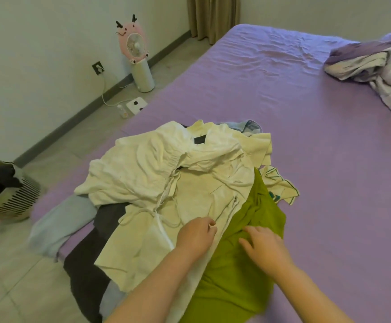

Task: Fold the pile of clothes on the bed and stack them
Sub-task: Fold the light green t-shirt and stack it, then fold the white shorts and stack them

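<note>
From my remote seat, the main worry is tangling. The crumpled pile of mixed clothes [173, 190] sits at the near left corner of the bed with the purple sheet [283, 94], and nothing in it looks folded yet. The creased cream cotton garment with a white drawstring [157, 173] lies over the olive-green knit top [243, 264], so if I pull the green one out, I judge the cream one could be dragged along, its cord snagging. A second risk: the pale blue garment [57, 224] and the dark grey garment [85, 264] already hang over the bed's edge above the tiled floor [15, 276], and any tug on the heap could send them sliding off.

My left hand [195, 236] is curled at the cream cloth's edge, right where it meets the green top; the fingertips seem to pinch the cream fabric, though the fold hides just how much they hold. My right hand [264, 248] lies on the green top with fingers loosely bent and spread, pressing rather than gripping, I think. Both forearms reach in from the lower edge, close together.

Well apart, rumpled lilac and white bedding [366, 59] sits at the far right.
</note>
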### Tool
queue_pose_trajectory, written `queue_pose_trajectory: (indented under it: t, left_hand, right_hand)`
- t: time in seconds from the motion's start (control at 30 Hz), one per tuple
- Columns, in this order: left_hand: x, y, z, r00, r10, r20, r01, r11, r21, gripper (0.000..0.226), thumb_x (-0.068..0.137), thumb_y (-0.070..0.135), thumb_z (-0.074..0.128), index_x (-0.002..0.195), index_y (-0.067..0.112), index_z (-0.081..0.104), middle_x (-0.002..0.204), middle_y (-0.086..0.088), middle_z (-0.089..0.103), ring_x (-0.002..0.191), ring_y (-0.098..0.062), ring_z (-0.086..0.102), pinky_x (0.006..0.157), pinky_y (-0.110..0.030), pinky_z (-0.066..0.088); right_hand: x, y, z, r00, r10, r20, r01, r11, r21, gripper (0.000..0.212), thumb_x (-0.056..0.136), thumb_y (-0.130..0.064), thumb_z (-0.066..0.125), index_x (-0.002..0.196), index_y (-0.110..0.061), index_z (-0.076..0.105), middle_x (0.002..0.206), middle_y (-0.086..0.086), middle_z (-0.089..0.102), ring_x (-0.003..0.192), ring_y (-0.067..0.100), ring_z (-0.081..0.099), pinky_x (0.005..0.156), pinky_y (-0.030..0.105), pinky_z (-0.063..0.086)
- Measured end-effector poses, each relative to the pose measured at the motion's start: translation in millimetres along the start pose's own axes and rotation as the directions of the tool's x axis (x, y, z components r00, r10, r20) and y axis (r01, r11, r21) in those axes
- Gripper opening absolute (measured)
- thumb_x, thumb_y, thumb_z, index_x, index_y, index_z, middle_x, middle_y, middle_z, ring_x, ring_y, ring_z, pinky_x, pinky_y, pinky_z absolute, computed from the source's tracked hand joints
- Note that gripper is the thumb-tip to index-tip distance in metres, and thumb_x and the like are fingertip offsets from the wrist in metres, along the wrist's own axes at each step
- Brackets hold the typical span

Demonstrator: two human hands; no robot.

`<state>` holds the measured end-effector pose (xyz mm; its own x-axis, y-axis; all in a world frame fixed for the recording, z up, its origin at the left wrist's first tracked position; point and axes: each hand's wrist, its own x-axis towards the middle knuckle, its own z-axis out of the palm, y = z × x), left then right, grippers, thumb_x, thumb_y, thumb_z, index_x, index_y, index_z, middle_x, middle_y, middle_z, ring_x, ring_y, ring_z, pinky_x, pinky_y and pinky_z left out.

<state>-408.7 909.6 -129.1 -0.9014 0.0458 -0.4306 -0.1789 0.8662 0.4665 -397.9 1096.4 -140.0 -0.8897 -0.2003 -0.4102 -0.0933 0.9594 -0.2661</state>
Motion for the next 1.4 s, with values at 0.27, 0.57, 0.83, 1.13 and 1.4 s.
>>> queue_pose_trajectory:
  t: [0.27, 0.57, 0.83, 1.13, 1.4]
  left_hand:
    - [56.5, -43.3, -5.3, 0.997, 0.078, -0.021, -0.076, 0.993, 0.088, 0.037, 0.095, 0.029, 0.049, 0.130, 0.019, 0.055, 0.129, -0.002, 0.056, 0.121, -0.020, 0.047, 0.100, -0.035, 0.040]
    - [66.0, -38.0, 21.6, 0.995, 0.085, 0.056, -0.085, 0.996, -0.009, 0.057, 0.093, 0.032, 0.054, 0.145, 0.022, 0.033, 0.141, -0.001, 0.044, 0.129, -0.021, 0.039, 0.105, -0.035, 0.037]
    - [41.6, 24.7, -51.1, 0.975, 0.130, -0.180, -0.182, 0.931, -0.316, 0.059, 0.088, 0.041, 0.061, 0.138, 0.016, 0.041, 0.134, 0.000, 0.047, 0.117, -0.015, 0.050, 0.093, -0.026, 0.041]
    - [-41.3, 139.6, -144.1, 0.850, 0.309, -0.428, -0.488, 0.768, -0.415, 0.070, 0.082, 0.037, 0.071, 0.141, 0.029, 0.035, 0.132, 0.011, 0.034, 0.104, -0.004, 0.048, 0.087, -0.015, 0.041]
    - [-126.8, 261.3, -217.7, 0.755, 0.567, -0.329, -0.648, 0.720, -0.248, 0.006, 0.092, 0.022, 0.063, 0.087, 0.024, 0.067, 0.063, 0.022, 0.056, 0.058, 0.001, 0.044, 0.057, -0.012, 0.036]
  right_hand:
    - [83.9, -39.4, 4.4, 0.994, 0.078, -0.078, -0.059, 0.972, 0.226, 0.056, 0.098, -0.043, 0.043, 0.146, -0.019, 0.028, 0.153, 0.005, 0.024, 0.135, 0.025, 0.033, 0.102, 0.036, 0.039]
    - [118.7, -46.6, 4.1, 0.969, 0.148, -0.197, -0.128, 0.986, 0.111, 0.034, 0.093, -0.032, 0.052, 0.123, -0.016, 0.050, 0.121, 0.005, 0.058, 0.118, 0.025, 0.043, 0.094, 0.036, 0.038]
    - [67.5, -55.5, -105.6, 0.911, -0.035, -0.411, 0.200, 0.909, 0.365, 0.013, 0.088, -0.024, 0.064, 0.096, -0.014, 0.066, 0.089, -0.002, 0.061, 0.091, 0.018, 0.052, 0.072, 0.027, 0.034]
    - [-42.6, -35.7, -250.9, 0.878, -0.090, -0.471, 0.368, 0.756, 0.541, 0.004, 0.086, -0.020, 0.069, 0.090, -0.019, 0.068, 0.081, -0.008, 0.065, 0.075, 0.005, 0.057, 0.064, 0.009, 0.040]
    - [-176.8, 32.8, -341.4, 0.863, -0.169, -0.475, 0.418, 0.768, 0.486, 0.019, 0.082, -0.031, 0.072, 0.082, -0.013, 0.068, 0.070, -0.006, 0.063, 0.065, 0.005, 0.053, 0.062, 0.020, 0.041]
